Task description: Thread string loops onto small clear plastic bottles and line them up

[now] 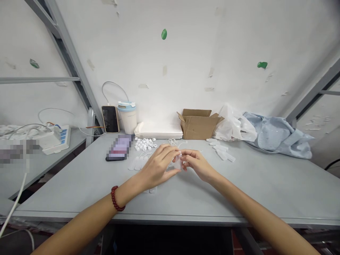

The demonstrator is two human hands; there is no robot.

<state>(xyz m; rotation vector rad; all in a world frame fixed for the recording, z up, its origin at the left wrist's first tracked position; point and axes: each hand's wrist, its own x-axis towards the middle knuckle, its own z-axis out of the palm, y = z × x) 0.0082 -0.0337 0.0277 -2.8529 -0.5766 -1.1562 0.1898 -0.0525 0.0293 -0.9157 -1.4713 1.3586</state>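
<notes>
The grey table [265, 191] is stretching out beneath the grip, with a cardboard box [198, 126] sitting beyond it and slightly to the right, and a phone [119, 148] lying off to its left. The left hand [159, 166] and right hand [196, 163] are meeting just above the tabletop. White caps [143, 144] are lying beyond the grip, to the left. Both hands are pinching a clear plastic piece [177, 163] between their fingertips.

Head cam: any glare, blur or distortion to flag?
Head view: wide-angle stretch toward the corners; soft hot spot on the wall above the white stack; phone screen is pixelated; left hand and right hand are sharp, the clear piece between them low-contrast.
</notes>
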